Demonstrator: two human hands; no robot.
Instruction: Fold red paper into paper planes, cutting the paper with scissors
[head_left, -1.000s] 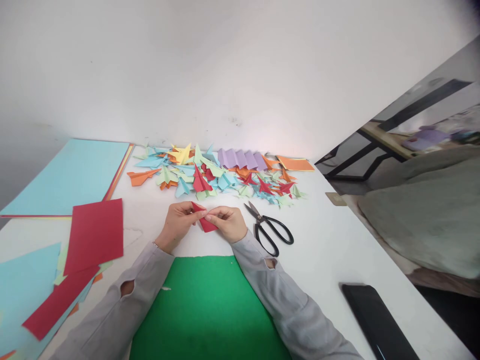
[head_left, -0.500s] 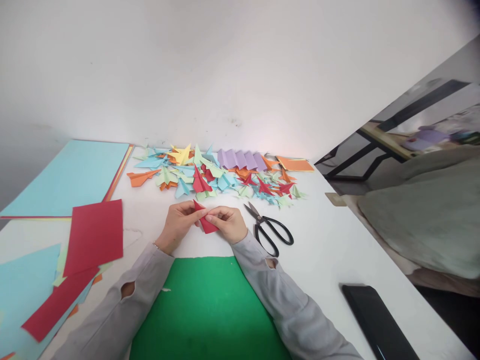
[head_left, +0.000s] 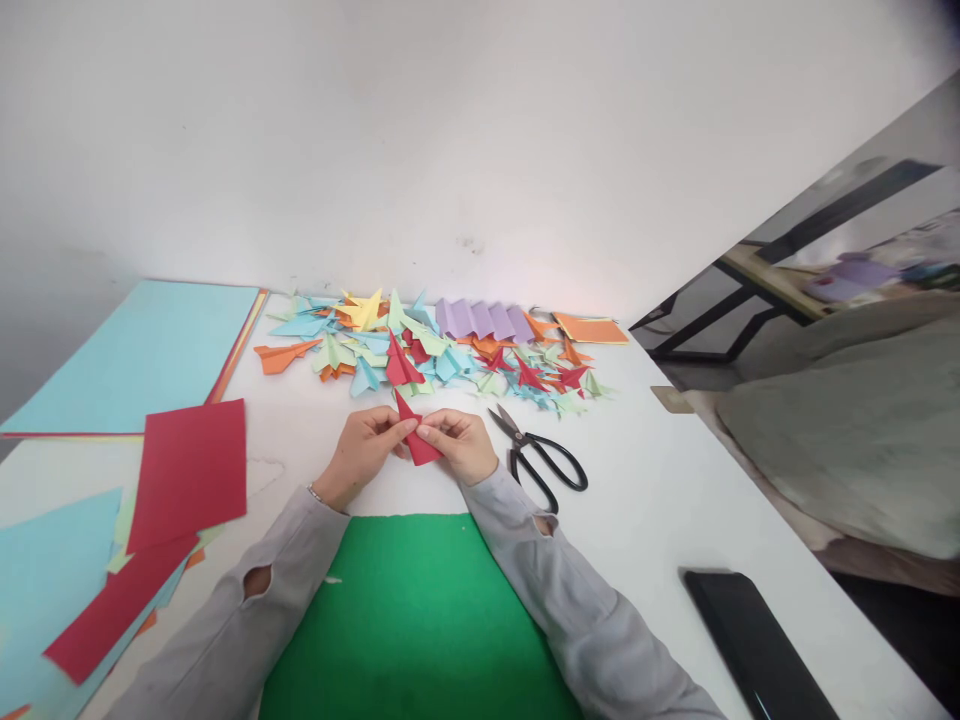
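A small folded red paper (head_left: 426,450) with a pointed upper end is held between both hands, above the white table just beyond the green mat (head_left: 420,610). My left hand (head_left: 364,450) pinches its left edge between thumb and fingers. On its other side my right hand (head_left: 461,445) grips it the same way, with the two thumbs nearly touching. Black-handled scissors (head_left: 536,455) lie with blades partly apart, just right of my right hand. Beyond my hands is a heap of folded paper shapes in several colours (head_left: 403,362).
Large coloured sheets (head_left: 150,350) are stacked at the back left. Nearer lie a red sheet (head_left: 191,465), a red strip (head_left: 124,605) and blue paper (head_left: 52,560). A purple pleated paper (head_left: 480,320) and orange sheets (head_left: 592,328) sit by the wall. A black object (head_left: 754,640) rests front right.
The red paper has turned more upright and shifted slightly right, its point now higher. Both hands have moved a little with it, still holding it.
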